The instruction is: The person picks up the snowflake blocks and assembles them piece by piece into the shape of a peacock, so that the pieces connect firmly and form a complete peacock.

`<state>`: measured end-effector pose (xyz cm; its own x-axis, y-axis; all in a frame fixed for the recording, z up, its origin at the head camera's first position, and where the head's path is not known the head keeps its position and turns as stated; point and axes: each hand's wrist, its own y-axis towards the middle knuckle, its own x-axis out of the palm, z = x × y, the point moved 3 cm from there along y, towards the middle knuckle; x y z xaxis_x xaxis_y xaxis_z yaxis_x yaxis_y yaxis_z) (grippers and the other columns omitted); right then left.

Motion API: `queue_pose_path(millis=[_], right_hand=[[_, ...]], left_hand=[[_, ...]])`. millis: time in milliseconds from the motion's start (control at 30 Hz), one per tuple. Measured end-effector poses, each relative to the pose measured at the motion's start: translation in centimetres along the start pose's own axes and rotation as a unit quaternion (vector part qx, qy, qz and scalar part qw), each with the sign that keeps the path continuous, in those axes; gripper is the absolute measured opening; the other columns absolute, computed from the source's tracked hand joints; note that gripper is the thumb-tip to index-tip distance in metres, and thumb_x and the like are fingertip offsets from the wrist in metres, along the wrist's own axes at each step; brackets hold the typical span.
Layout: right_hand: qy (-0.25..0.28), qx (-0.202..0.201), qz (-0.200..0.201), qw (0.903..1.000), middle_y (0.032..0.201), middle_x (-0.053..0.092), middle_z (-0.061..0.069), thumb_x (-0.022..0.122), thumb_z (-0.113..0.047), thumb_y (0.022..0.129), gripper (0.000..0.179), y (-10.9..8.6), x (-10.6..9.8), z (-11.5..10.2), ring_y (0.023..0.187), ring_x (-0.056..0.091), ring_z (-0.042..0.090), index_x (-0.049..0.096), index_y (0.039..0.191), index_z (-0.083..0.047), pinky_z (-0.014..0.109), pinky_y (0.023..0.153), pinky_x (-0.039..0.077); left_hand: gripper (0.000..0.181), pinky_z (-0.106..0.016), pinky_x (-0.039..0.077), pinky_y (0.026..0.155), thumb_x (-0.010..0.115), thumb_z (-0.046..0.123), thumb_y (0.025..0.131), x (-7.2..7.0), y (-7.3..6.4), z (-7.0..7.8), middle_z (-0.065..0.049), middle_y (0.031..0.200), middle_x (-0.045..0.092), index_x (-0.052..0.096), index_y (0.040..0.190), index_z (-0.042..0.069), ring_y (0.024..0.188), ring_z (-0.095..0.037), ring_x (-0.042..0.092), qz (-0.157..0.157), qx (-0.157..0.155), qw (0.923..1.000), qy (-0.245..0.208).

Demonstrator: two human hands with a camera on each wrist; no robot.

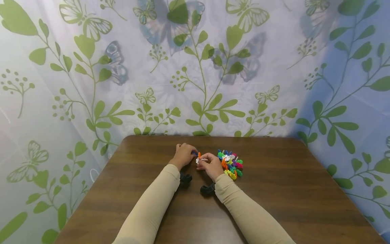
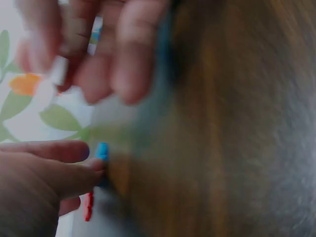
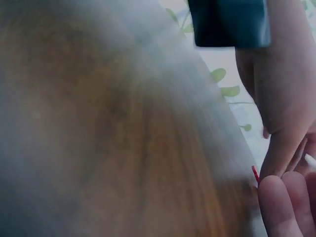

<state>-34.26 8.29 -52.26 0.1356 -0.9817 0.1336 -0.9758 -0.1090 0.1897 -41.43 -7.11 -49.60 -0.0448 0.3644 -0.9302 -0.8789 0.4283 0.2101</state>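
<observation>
My left hand (image 1: 183,154) pinches a blue interlocking disc (image 2: 102,151) between thumb and fingers. A red disc (image 2: 88,206) shows edge-on just below it, beside the same fingers. Close on the right, my right hand (image 1: 212,164) grips a white snowflake-shaped disc (image 1: 197,161) by its edge. An orange disc (image 1: 199,155) stands up from the white one. In the left wrist view the right hand's fingers (image 2: 133,64) are blurred, and they partly cover the white piece. The two hands' fingertips nearly meet over the table.
Right beside the right hand lies a pile of multicoloured interlocking discs (image 1: 234,163). Dark wrist cameras hang under both wrists, the right one (image 1: 208,189) nearer the front. The brown wooden table (image 1: 274,196) reaches back to a leaf-and-butterfly curtain (image 1: 182,74).
</observation>
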Motion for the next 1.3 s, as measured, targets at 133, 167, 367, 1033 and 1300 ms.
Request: queue_pose_path(millis=[133,167,367,1033,1300], right_hand=[[-0.025,-0.005,0.005,0.9997,0.103,0.069,0.024,0.069,0.008,0.098,0.009,0.0,-0.1,-0.3,0.091,0.070,0.050,0.069,0.106,0.012,0.049,0.080,0.062],[-0.028,-0.007,0.007,0.9996,0.103,0.069,0.024,0.070,0.007,0.098,0.010,0.0,-0.1,-0.4,0.090,0.070,0.051,0.070,0.106,0.012,0.049,0.080,0.062],[0.000,-0.008,0.020,0.9998,0.111,0.067,0.030,0.071,0.006,0.099,0.020,0.1,0.0,-0.6,0.094,0.069,0.050,0.067,0.116,0.014,0.048,0.082,0.062],[0.154,0.038,0.056,0.9858,0.105,0.065,0.023,0.066,0.011,0.099,0.026,-0.2,0.8,-0.1,0.086,0.072,0.025,0.058,0.124,0.014,0.039,0.085,0.061],[0.149,0.026,0.055,0.9870,0.106,0.065,0.023,0.071,0.011,0.096,0.024,-0.4,1.3,-0.3,0.086,0.073,0.028,0.060,0.118,0.010,0.042,0.085,0.061]], left_hand=[[0.027,-0.053,0.035,0.089,0.088,0.015,0.089,-0.5,-0.2,-0.6,0.002,0.104,0.075,0.079,0.114,0.015,0.101,-0.024,0.062,-0.020,-0.030,0.9946,-0.097],[0.026,-0.052,0.037,0.090,0.088,0.013,0.089,-0.7,-0.4,-0.8,0.002,0.101,0.074,0.079,0.113,0.014,0.099,-0.022,0.062,-0.025,-0.034,0.9926,-0.114],[0.006,-0.038,0.055,0.085,0.084,0.017,0.094,-1.1,-2.8,-2.0,0.006,0.091,0.072,0.081,0.097,0.012,0.089,-0.015,0.065,0.022,-0.037,0.9821,-0.183],[0.014,-0.031,0.059,0.072,0.087,0.016,0.089,-1.8,-6.3,-0.8,0.006,0.093,0.079,0.086,0.102,0.011,0.083,-0.010,0.072,0.139,0.027,0.9454,-0.294],[0.014,-0.031,0.060,0.071,0.087,0.014,0.089,-1.5,-6.6,-0.9,0.002,0.094,0.079,0.085,0.101,0.008,0.085,-0.018,0.075,0.162,0.037,0.9307,-0.326]])
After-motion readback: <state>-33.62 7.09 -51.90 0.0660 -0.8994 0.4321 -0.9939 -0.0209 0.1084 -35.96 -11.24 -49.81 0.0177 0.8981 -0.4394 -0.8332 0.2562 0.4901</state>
